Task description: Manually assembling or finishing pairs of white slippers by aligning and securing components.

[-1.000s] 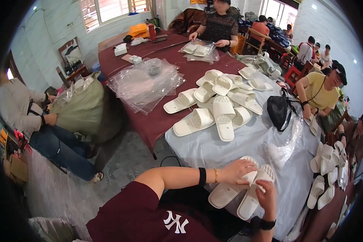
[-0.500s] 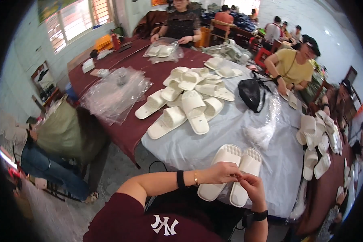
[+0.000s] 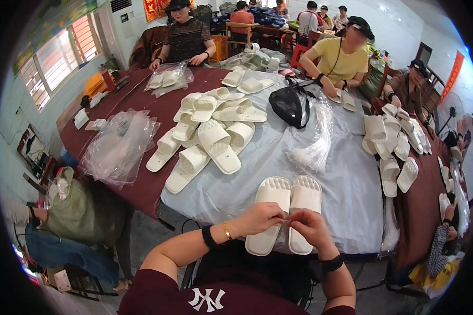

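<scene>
A pair of white slippers lies side by side at the near edge of the table, the left slipper (image 3: pixel 261 241) and the right slipper (image 3: pixel 304 195) with their open toes pointing away from me. Above them my left hand (image 3: pixel 260 216) and my right hand (image 3: pixel 311 227) meet, fingertips pinched almost together over the gap between the slippers. Whatever is between the fingertips is too small to make out. Both hands are closed and partly cover the slippers. Farther off lies a bundle of thin transparent strands (image 3: pixel 315 149).
A pile of white slippers (image 3: pixel 213 134) covers the table's middle left, beside transparent plastic bags (image 3: pixel 121 149). A black bag (image 3: pixel 289 106) sits beyond the strands. More slippers (image 3: pixel 389 134) lie at right. Co-workers handle slippers around the table, including a person in yellow (image 3: pixel 339 60).
My view has shifted, so the table and slippers appear lower left or higher in the picture. My hands stay pinched over the slipper pair, their fingertips slightly farther apart.
</scene>
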`<action>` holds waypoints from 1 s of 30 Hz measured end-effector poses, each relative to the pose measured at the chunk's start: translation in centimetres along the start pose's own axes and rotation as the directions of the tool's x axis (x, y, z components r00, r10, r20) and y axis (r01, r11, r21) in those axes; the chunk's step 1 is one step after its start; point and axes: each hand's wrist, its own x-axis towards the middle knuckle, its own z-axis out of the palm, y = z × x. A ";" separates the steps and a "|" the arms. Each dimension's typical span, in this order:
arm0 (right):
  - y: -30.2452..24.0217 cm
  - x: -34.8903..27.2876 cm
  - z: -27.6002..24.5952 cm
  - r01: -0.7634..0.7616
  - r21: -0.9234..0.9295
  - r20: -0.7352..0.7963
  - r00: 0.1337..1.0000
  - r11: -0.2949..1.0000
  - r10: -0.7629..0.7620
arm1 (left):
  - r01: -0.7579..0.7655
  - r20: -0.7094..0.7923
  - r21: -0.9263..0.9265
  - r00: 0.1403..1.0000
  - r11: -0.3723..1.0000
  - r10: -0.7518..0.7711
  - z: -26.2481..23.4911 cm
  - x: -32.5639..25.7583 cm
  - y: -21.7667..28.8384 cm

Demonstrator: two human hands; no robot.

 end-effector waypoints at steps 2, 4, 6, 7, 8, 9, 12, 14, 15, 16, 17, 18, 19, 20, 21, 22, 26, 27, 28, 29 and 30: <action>0.8 -0.3 -0.3 0.053 -0.188 -0.084 0.994 0.981 -0.070 | 0.047 0.019 0.015 0.999 0.999 -0.047 -0.7 -0.7 0.3; 0.9 -0.6 -1.0 0.127 -0.358 -0.112 0.978 0.925 -0.178 | 0.115 -0.129 0.120 0.987 0.986 -0.099 -2.4 -1.5 0.4; 1.0 -0.7 -1.7 0.155 -0.481 -0.137 0.959 0.863 -0.249 | 0.162 -0.191 0.056 0.970 0.985 -0.149 -4.4 -2.6 0.3; 1.0 -1.0 -2.1 0.124 -0.474 -0.157 0.962 0.872 -0.223 | 0.176 -0.231 0.041 0.959 0.983 -0.162 -5.1 -3.1 -0.1; 0.8 -1.1 -2.5 0.054 -0.440 -0.199 0.968 0.897 -0.156 | 0.194 -0.270 0.025 0.946 0.981 -0.180 -5.7 -3.4 -0.6; 0.9 -1.4 -2.5 -0.020 -0.398 -0.234 0.969 0.917 -0.080 | 0.217 -0.264 0.008 0.942 0.976 -0.208 -6.3 -3.7 -0.8; -0.7 -2.5 -2.4 0.017 -0.398 -0.237 0.964 0.917 -0.121 | 0.267 -0.213 -0.005 0.941 0.964 -0.262 -6.6 -4.5 -1.1; -1.1 -3.4 -2.2 -0.009 -0.433 -0.263 0.958 0.901 -0.117 | 0.278 -0.188 0.016 0.944 0.961 -0.270 -6.1 -4.7 -1.8; -1.3 -3.8 -2.2 -0.023 -0.457 -0.270 0.956 0.889 -0.114 | 0.315 -0.211 -0.060 0.923 0.947 -0.320 -5.8 -4.8 -2.4; -1.2 -4.4 -2.1 -0.041 -0.450 -0.275 0.957 0.892 -0.095 | 0.348 -0.233 -0.135 0.899 0.928 -0.371 -5.5 -4.8 -2.8; -1.1 -4.9 -2.0 -0.061 -0.474 -0.304 0.948 0.879 -0.098 | 0.357 -0.222 -0.141 0.897 0.923 -0.381 -5.4 -4.7 -3.2; -0.9 -5.4 -1.8 -0.081 -0.499 -0.329 0.939 0.863 -0.102 | 0.381 -0.227 -0.159 0.884 0.911 -0.409 -5.2 -4.5 -3.5; -0.7 -6.0 -1.6 -0.091 -0.497 -0.330 0.939 0.863 -0.091 | 0.403 -0.234 -0.176 0.869 0.898 -0.436 -5.0 -4.3 -3.8; -0.4 -6.7 -1.3 -0.112 -0.508 -0.363 0.927 0.854 -0.095 | 0.390 -0.243 -0.193 0.870 0.900 -0.429 -4.7 -4.1 -4.0; -0.1 -7.3 -0.9 -0.129 -0.516 -0.392 0.915 0.847 -0.100 | 0.397 -0.242 -0.196 0.867 0.897 -0.437 -4.6 -4.0 -4.3; 0.1 -7.8 -0.6 -0.131 -0.515 -0.388 0.917 0.847 -0.094 | 0.402 -0.230 -0.198 0.867 0.894 -0.441 -4.5 -3.9 -4.8; 0.1 -9.3 0.6 -0.179 -0.434 -0.414 0.910 0.883 -0.019 | 0.409 -0.195 -0.188 0.875 0.893 -0.442 -4.4 -3.0 -5.0; 0.1 -9.5 0.8 -0.192 -0.412 -0.418 0.909 0.891 0.003 | 0.412 -0.194 -0.191 0.874 0.891 -0.446 -4.4 -2.7 -5.0; 0.1 -9.6 0.9 -0.194 -0.412 -0.416 0.909 0.890 0.005 | 0.422 -0.165 -0.169 0.879 0.891 -0.447 -4.4 -2.5 -4.9; 0.1 -9.6 0.9 -0.200 -0.416 -0.419 0.908 0.887 0.009 | 0.429 -0.137 -0.147 0.883 0.891 -0.448 -4.5 -2.3 -4.8; 0.1 -9.7 1.0 -0.207 -0.419 -0.421 0.907 0.884 0.013 | 0.431 -0.137 -0.148 0.882 0.890 -0.450 -4.4 -2.3 -4.9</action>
